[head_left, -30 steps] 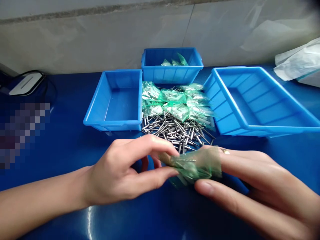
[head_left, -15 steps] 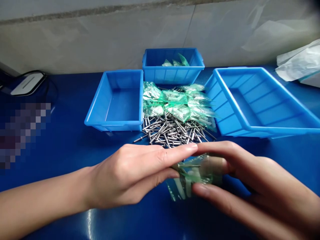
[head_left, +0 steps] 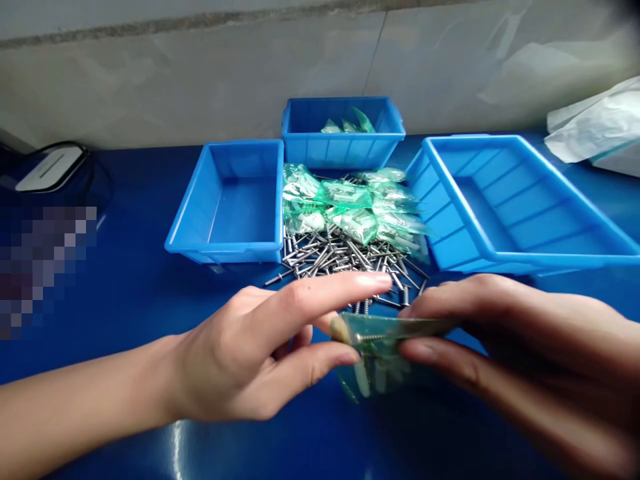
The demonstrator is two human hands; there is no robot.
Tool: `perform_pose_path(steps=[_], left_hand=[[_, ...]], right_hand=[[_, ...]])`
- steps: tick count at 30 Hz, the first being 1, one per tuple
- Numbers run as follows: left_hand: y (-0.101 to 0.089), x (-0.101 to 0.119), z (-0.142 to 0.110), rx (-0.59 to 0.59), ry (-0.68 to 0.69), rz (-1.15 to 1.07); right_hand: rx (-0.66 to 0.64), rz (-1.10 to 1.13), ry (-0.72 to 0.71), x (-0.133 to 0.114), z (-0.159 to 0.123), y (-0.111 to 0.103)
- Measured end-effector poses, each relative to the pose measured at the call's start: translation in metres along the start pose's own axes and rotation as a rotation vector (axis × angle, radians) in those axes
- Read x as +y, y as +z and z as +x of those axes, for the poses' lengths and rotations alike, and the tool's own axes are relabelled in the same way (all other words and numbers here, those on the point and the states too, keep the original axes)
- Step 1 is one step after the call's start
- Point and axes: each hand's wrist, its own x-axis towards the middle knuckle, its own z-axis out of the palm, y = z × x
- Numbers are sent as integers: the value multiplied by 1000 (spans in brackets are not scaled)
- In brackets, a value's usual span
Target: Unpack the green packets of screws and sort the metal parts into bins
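Between my two hands is a small green-tinted clear plastic bag (head_left: 377, 363), held above the blue table. A screw and several white pieces show through its film. My left hand (head_left: 270, 353) pinches the bag's left edge between thumb and a finger, its index finger stretched out above the opening. My right hand (head_left: 505, 347) grips the right side of the bag between thumb and fingers. Just beyond the hands lies a loose pile of metal rivets (head_left: 345, 257). Filled green bags (head_left: 345, 193) rest on the back of that pile.
Blue bins stand around the pile: a left bin (head_left: 227, 250), a back bin (head_left: 345, 143) holding several green bags, and a right bin (head_left: 560, 259). White plastic sheeting (head_left: 595, 123) lies far right, a white-and-black device (head_left: 53, 168) far left. Behind rises a wall (head_left: 200, 80).
My left index finger has lifted off the bag's top and away from the right fingers. My right thumb and fingers have closed together on the bag's right side.
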Motion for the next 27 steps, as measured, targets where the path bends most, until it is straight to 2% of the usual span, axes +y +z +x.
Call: perform_pose_path(steps=[2, 4, 7, 11, 17, 24, 27], left_hand=[[-3, 2, 1, -28, -117, -28], [-6, 5, 5, -112, -187, -43], [-8, 7, 11, -197, -135, 7], [-7, 7, 14, -180, -71, 36], [-9, 4, 10, -138, 3, 33], [-6, 3, 5, -58, 65, 50], [-5, 3, 5, -61, 81, 53]], right_hand=[[20, -3, -14, 1, 0, -1], [40, -5, -26, 2, -1, -2], [70, -9, -41, 2, -1, -4], [67, -19, -88, 1, 0, -9], [-57, -110, -238, 2, 5, -18], [-42, -93, -241, 1, 0, -19], [-45, -109, -214, 1, 3, -21]])
